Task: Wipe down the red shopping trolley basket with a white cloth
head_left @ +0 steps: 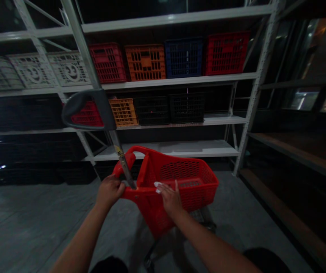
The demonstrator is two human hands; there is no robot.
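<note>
A red plastic shopping cart [168,167] with a mesh basket stands in front of me. My left hand [110,190] is closed around the near end of its red handle. Under the fingertips of my right hand [172,199] is a small white cloth or tissue [157,185], held against the cart's near rim. The fingers of that hand are fairly straight, and one digit points up. From the cart near the handle rises a slanted metal pole [120,151], with a dark grey loop-shaped plastic grip [106,110] partway up it.
Behind the cart runs a white metal shelf rack [163,148]. It holds white crates [69,70], an orange crate [145,62], a blue crate [183,57], a red crate [226,53] and black crates [187,108]. Dark beams [287,148] flank the right side. The floor [46,216] is grey.
</note>
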